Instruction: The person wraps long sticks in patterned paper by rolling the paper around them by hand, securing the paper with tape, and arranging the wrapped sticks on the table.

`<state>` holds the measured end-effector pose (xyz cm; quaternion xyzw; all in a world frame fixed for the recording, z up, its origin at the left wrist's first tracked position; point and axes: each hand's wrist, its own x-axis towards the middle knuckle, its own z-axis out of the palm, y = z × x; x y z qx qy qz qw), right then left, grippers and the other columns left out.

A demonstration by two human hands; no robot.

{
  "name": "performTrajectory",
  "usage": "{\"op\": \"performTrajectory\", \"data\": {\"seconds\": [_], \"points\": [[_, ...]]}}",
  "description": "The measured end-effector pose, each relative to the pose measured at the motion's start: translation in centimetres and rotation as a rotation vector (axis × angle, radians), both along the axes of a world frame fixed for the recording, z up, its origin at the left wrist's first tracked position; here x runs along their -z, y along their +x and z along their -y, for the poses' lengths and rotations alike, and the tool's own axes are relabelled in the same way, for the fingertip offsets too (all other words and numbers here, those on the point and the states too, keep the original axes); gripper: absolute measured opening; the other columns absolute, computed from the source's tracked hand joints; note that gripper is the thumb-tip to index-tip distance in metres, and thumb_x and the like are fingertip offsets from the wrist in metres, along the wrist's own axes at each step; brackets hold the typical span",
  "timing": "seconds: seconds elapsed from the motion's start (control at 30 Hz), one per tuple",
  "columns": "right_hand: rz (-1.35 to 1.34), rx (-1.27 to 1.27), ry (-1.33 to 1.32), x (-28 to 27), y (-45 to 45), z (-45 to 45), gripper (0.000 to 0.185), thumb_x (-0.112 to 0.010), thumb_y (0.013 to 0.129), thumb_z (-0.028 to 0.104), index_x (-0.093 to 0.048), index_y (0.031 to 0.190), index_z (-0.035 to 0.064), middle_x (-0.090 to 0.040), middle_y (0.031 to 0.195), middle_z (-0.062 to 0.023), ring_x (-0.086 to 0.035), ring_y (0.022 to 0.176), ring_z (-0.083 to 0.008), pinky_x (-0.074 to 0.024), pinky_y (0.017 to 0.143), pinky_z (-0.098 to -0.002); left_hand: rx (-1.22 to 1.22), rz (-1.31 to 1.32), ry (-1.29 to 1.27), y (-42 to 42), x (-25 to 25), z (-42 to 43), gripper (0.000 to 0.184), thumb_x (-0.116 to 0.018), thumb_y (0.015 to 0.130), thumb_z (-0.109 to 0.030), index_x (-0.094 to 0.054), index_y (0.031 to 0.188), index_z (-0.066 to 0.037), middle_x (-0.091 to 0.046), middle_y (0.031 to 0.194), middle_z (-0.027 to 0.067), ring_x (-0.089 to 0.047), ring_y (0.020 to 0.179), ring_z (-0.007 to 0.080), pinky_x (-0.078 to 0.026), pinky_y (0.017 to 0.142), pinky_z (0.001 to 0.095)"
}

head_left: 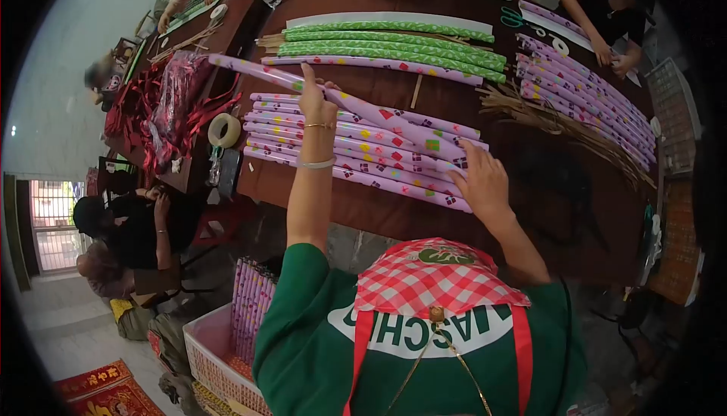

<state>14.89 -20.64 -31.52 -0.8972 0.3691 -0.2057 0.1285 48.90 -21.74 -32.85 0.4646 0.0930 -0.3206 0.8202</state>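
Note:
My left hand (314, 104) is closed around a long purple wrapping paper roll (386, 118) printed with colourful gift shapes. The roll slants across the view, its left end raised. At its right end, my right hand (485, 181) curls its fingers and thumb about the roll, close to the ends of the rolls below. Beneath lies a row of several similar purple rolls (318, 142) on the brown table (363, 221). Exactly where the right fingertips press is partly hidden.
Green rolls (394, 49) lie farther back. At right are more purple rolls (583, 98) and thin brown strips (560, 124). A tape roll (224, 130) and red ribbons (140, 109) sit left. A basket (208, 340) stands below. Other people work around the tables.

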Motion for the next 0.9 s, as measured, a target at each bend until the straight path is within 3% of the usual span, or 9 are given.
{"op": "performTrajectory", "data": {"seconds": [0.2,0.23,0.37,0.5,0.53,0.6,0.63,0.7,0.9], "points": [[0.004,0.025,0.085,2.5,-1.9,3.4,0.033,-0.068,0.07,0.025,-0.058,0.097,0.0094,-0.06,0.093,-0.0063,-0.059,0.083,-0.0253,-0.0452,0.07,-0.0365,0.057,-0.139,0.055,-1.0,8.9,-0.3,0.035,-0.07,0.078,-0.032,-0.047,0.076,-0.006,-0.046,0.067,0.0043,-0.049,0.055,0.0178,-0.043,0.05,0.0346],[-0.017,-0.003,0.161,3.0,-2.3,4.2,0.034,-0.068,0.071,0.028,-0.058,0.098,0.0096,-0.061,0.093,-0.0066,-0.059,0.083,-0.0259,-0.0462,0.07,-0.037,0.099,-0.192,0.028,-1.2,8.7,-0.6,0.023,-0.066,0.081,-0.02,-0.049,0.077,-0.005,-0.049,0.07,0.0047,-0.051,0.057,0.0193,-0.045,0.052,0.0346],[-0.014,-0.043,0.172,4.4,-2.8,6.0,0.036,-0.068,0.071,0.03,-0.058,0.098,0.0087,-0.06,0.09,-0.0066,-0.06,0.082,-0.0284,-0.0478,0.068,-0.0371,0.233,-0.157,0.033,-1.3,9.7,-2.2,0.013,-0.06,0.083,-0.013,-0.05,0.084,-0.006,-0.051,0.071,0.0045,-0.054,0.066,0.0186,-0.046,0.057,0.0303],[-0.007,-0.081,0.102,6.4,-2.0,7.8,0.036,-0.068,0.071,0.03,-0.058,0.099,0.0093,-0.06,0.09,-0.006,-0.06,0.082,-0.0283,-0.048,0.068,-0.037,0.121,0.379,0.362,-0.9,12.5,-2.4,0.035,-0.062,0.082,-0.018,-0.049,0.107,0.002,-0.056,0.091,0.0123,-0.057,0.079,0.0266,-0.048,0.071,0.0354],[-0.008,-0.087,0.106,7.3,-1.7,8.4,0.036,-0.068,0.071,0.03,-0.058,0.099,0.0093,-0.06,0.09,-0.006,-0.06,0.082,-0.0283,-0.048,0.068,-0.037,-0.09,0.883,0.808,-1.0,12.6,-2.4,0.041,-0.061,0.081,-0.018,-0.045,0.111,0.005,-0.057,0.091,0.015,-0.056,0.087,0.0275,-0.044,0.078,0.039],[0.012,-0.128,0.124,9.4,-1.1,9.4,0.038,-0.068,0.071,0.032,-0.058,0.099,0.0096,-0.061,0.092,-0.0062,-0.059,0.083,-0.0285,-0.0482,0.069,-0.0375,-0.169,1.423,1.057,-0.7,12.0,-2.8,0.057,-0.061,0.08,-0.021,-0.038,0.125,0.004,-0.054,0.109,0.0194,-0.046,0.112,0.0303,-0.031,0.096,0.0459],[0.013,-0.134,0.125,10.4,-0.9,9.6,0.038,-0.068,0.071,0.032,-0.058,0.099,0.0096,-0.061,0.092,-0.0062,-0.059,0.083,-0.0285,-0.0482,0.069,-0.0375,-0.173,1.421,1.062,-0.3,11.9,-2.9,0.057,-0.061,0.08,-0.021,-0.038,0.125,0.004,-0.054,0.109,0.0194,-0.046,0.112,0.0303,-0.031,0.096,0.0459],[-0.021,-0.129,0.226,11.5,-0.3,9.9,0.04,-0.068,0.071,0.035,-0.058,0.1,0.0097,-0.06,0.094,-0.0078,-0.059,0.086,-0.0292,-0.0478,0.071,-0.0383,0.322,1.77,0.935,0.7,11.9,-3.1,0.045,-0.059,0.083,-0.024,-0.048,0.121,-0.004,-0.054,0.117,0.0125,-0.043,0.118,0.0299,-0.032,0.097,0.0463],[-0.031,-0.17,0.335,12.3,0.2,9.3,0.04,-0.066,0.074,0.033,-0.058,0.105,0.0081,-0.059,0.098,-0.0098,-0.056,0.095,-0.0297,-0.0442,0.081,-0.0373,0.808,1.794,0.973,1.4,14.3,-3.4,0.039,-0.044,0.09,-0.033,-0.053,0.12,-0.01,-0.049,0.129,0.0081,-0.04,0.123,0.029,-0.025,0.103,0.0472]]}}
